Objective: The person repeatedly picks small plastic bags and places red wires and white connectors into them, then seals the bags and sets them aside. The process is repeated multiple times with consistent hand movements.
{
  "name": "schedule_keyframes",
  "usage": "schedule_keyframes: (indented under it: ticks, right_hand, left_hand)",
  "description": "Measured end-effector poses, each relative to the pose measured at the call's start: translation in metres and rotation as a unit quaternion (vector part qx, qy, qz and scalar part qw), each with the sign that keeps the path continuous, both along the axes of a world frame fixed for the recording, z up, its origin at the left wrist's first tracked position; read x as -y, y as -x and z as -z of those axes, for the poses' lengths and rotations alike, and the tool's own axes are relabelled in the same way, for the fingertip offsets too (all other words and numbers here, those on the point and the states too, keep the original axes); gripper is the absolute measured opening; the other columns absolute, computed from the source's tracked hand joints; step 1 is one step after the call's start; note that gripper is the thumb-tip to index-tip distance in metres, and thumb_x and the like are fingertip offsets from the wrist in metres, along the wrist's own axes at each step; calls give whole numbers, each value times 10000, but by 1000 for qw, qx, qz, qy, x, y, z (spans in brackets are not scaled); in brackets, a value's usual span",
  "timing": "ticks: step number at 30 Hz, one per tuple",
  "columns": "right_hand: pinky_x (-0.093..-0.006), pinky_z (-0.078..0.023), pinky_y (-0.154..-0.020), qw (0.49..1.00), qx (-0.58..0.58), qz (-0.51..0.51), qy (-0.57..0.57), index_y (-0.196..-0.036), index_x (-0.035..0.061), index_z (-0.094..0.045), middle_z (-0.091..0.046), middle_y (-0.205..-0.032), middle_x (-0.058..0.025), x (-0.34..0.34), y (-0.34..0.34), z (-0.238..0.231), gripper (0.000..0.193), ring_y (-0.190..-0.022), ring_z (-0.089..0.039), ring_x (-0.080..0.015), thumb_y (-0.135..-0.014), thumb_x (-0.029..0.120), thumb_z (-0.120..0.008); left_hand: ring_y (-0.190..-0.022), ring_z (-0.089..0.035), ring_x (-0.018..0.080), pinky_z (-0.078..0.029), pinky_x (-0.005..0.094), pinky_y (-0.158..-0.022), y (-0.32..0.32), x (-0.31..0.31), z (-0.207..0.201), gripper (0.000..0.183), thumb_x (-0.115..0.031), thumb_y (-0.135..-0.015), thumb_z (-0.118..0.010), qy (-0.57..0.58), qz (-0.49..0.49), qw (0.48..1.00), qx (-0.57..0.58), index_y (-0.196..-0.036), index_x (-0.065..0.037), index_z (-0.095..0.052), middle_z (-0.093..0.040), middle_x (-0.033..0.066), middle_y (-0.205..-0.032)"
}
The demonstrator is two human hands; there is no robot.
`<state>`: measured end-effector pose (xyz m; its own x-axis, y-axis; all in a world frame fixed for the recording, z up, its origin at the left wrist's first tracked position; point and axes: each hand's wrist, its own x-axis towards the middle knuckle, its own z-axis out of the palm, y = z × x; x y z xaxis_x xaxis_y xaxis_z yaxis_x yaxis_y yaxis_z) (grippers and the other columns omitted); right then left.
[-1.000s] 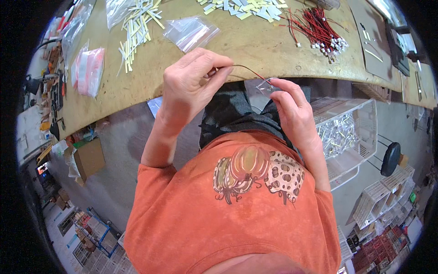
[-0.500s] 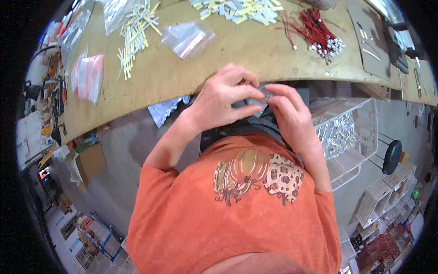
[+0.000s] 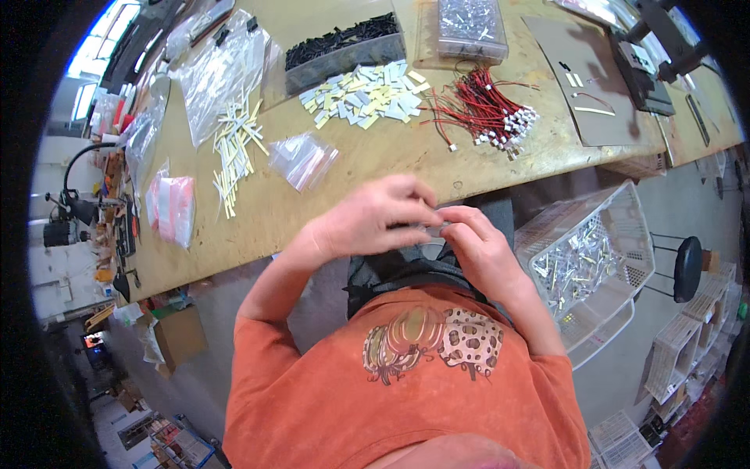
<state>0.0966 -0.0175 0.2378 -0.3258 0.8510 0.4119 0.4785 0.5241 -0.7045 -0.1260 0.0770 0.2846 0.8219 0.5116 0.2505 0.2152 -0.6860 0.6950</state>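
Over my lap, just off the table's front edge, my two hands meet fingertip to fingertip. My right hand (image 3: 483, 246) pinches a small clear plastic bag (image 3: 434, 231), which is mostly hidden by fingers. Bent fingers of my left hand (image 3: 375, 215), slightly smeared by motion, close on the bag's other side. What the bag holds, if anything, I cannot make out. Beyond my hands lie a stack of small clear zip bags (image 3: 303, 160), a heap of yellow and grey flat pieces (image 3: 363, 95) and a pile of red and black wires with white connectors (image 3: 500, 113).
The wooden table (image 3: 375, 168) also bears pale yellow strips (image 3: 237, 148), pink-tinted bags (image 3: 170, 207), a bin of black parts (image 3: 344, 51) and a clear box of small parts (image 3: 471, 31). At my right stands a white plastic basket (image 3: 637, 234) with small bagged parts; a black stool (image 3: 687, 270) is beyond it.
The view has tilted up, showing more of the table's far side. My left fingers have drawn closer together and nearer my right fingertips at the bag.
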Motion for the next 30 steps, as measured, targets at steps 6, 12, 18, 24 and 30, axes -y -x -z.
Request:
schedule_keyframes:
  ticks: [6, 12, 18, 24, 30]
  right_hand:
    - [-408, -579, -844, 998, -16, 59, -13, -976, 3, -621, -657, -1163, -151, -2, -24, 4, 153, -1070, -665, -341, -840, -32, -682]
    - [-410, -576, -845, 995, -28, 93, -4, -970, -6, -616, -663, -1126, -161, 9, -34, 16, 160, -1039, -666, -352, -828, -38, -684]
    - [-421, -574, -850, 994, -34, 104, 9, -975, -13, -612, -657, -1122, -173, 14, -46, 26, 164, -1031, -661, -367, -827, -37, -679]
    - [-422, -573, -851, 994, -36, 104, 13, -985, -13, -612, -657, -1121, -176, 11, -50, 30, 164, -1033, -660, -368, -835, -29, -676]
    - [-420, -573, -855, 994, -33, 105, 25, -988, -8, -612, -657, -1125, -170, 12, -47, 32, 163, -1037, -659, -363, -840, -24, -677]
  left_hand:
    - [-724, -650, 189, -508, 307, -658, -56, -125, -34, 120, -129, -915, -732, -183, -142, 973, -5, -991, -38, -753, -699, 95, -868]
    - [-850, -712, 242, -558, 390, -789, -106, -234, -28, 265, -285, -915, -727, -251, -146, 950, -114, -1076, -80, -772, -751, 119, -961]
    - [-853, -728, 250, -570, 377, -811, -136, -263, -20, 299, -329, -884, -752, -224, -119, 934, -251, -1047, -79, -769, -765, 110, -938]
    - [-895, -713, 196, -560, 354, -837, -137, -277, -18, 256, -286, -881, -742, -127, -169, 946, -244, -1065, -110, -773, -767, 66, -949]
    - [-854, -673, 146, -533, 325, -828, -113, -306, 6, 259, -266, -914, -712, 52, -180, 981, -48, -1056, -56, -763, -753, 37, -918]
